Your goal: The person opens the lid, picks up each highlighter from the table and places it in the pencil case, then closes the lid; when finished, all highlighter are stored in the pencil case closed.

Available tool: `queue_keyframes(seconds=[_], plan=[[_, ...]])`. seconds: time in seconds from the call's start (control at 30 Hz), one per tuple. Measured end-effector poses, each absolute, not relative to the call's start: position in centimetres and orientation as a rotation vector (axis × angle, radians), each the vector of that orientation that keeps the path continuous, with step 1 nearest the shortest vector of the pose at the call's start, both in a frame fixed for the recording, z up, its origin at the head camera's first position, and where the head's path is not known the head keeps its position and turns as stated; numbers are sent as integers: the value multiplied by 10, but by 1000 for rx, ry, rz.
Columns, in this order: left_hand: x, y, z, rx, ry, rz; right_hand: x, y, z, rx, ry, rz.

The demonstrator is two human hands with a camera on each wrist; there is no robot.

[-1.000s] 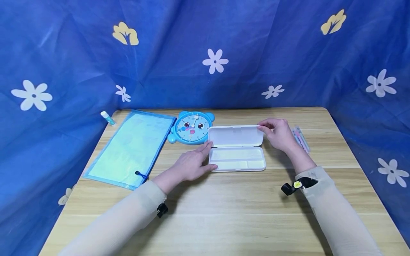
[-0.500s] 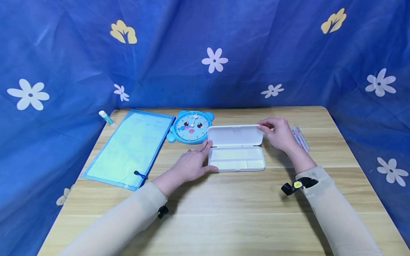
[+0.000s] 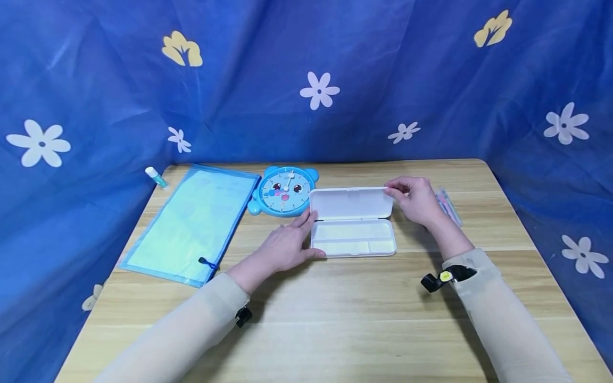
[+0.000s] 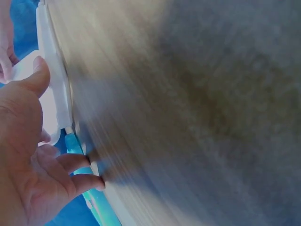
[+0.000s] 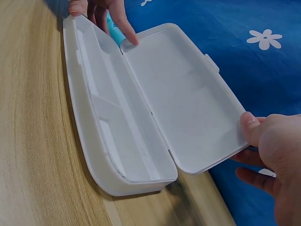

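Observation:
A white pencil case (image 3: 353, 230) lies unfolded on the table, its inside bare and split into compartments. Its lid (image 5: 186, 94) stands raised on the hinge at the back. My left hand (image 3: 283, 247) grips the left end of the case, thumb at the front corner and index finger against the lid near the hinge. In the left wrist view, other fingers (image 4: 87, 182) of that hand reach down beside the blue clock. My right hand (image 3: 417, 201) pinches the lid's upper right corner between thumb and fingers, with the thumb (image 5: 250, 126) on the inner face.
Behind the left hand lies a blue toy clock (image 3: 284, 191) with a cartoon face. A light blue mesh zip pouch (image 3: 191, 223) is to its left, and a glue stick (image 3: 156, 177) at the table's far left corner. Several pastel pens (image 3: 449, 206) lie right of the right hand.

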State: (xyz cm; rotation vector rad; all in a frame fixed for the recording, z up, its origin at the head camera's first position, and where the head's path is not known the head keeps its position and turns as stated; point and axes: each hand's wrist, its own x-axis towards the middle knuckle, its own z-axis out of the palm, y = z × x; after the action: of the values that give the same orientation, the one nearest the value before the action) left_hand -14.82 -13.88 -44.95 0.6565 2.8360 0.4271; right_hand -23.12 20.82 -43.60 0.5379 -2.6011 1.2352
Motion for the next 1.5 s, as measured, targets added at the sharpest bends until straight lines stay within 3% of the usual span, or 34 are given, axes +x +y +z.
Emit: queue_keyframes(seconds=[0.97,1.5], plan=[[-153,-138,-448,672,2819,416,-203,253,-411,427,-2642,1275],[-154,-137,-450,678,2833,415,-183,279,-438,318,-2640,1175]])
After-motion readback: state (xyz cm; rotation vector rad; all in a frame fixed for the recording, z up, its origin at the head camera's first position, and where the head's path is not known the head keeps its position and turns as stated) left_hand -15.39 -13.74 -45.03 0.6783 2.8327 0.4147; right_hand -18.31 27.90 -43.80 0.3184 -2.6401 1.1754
